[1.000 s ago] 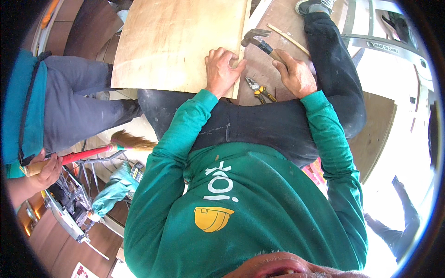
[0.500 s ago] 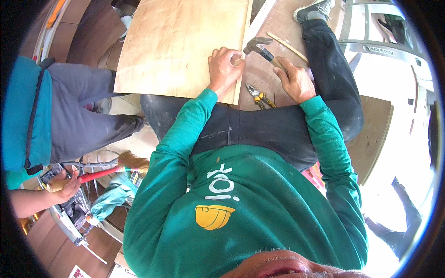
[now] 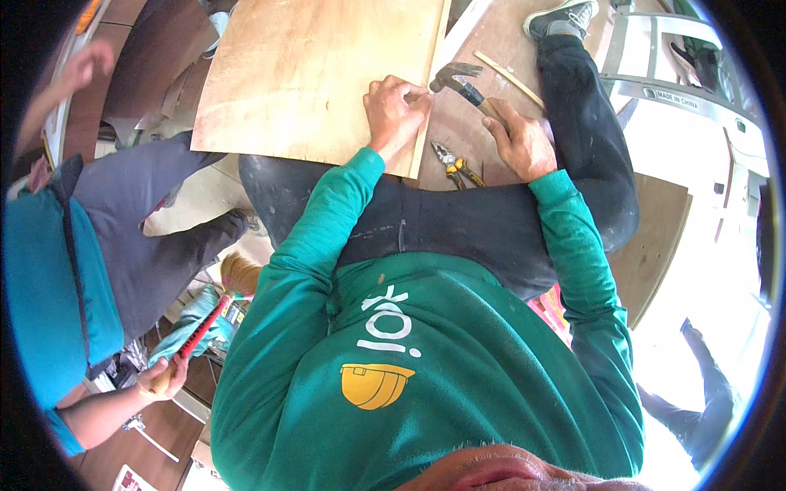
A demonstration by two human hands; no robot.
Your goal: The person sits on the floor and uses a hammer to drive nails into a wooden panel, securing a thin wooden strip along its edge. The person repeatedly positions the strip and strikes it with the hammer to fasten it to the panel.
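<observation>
A pale plywood board lies across my lap with a narrow wooden edge along its right side. My left hand rests on that edge, thumb and fingers pinched together; what sits between them is too small to make out. In my right hand is a claw hammer, gripped by its wooden handle. The hammer's striking face is right beside my left fingertips, at the board's edge. Pliers with yellow-and-black handles lie below the hammer, and a thin wood strip lies beyond it.
At left a co-worker in a teal top holds a red-handled brush close to my left arm. Another wooden panel stands by my right knee. A metal ladder-like frame is at the far right.
The co-worker has shifted and raised one arm at the far left, and the brush has tilted more upright. My hands and the hammer have barely moved.
</observation>
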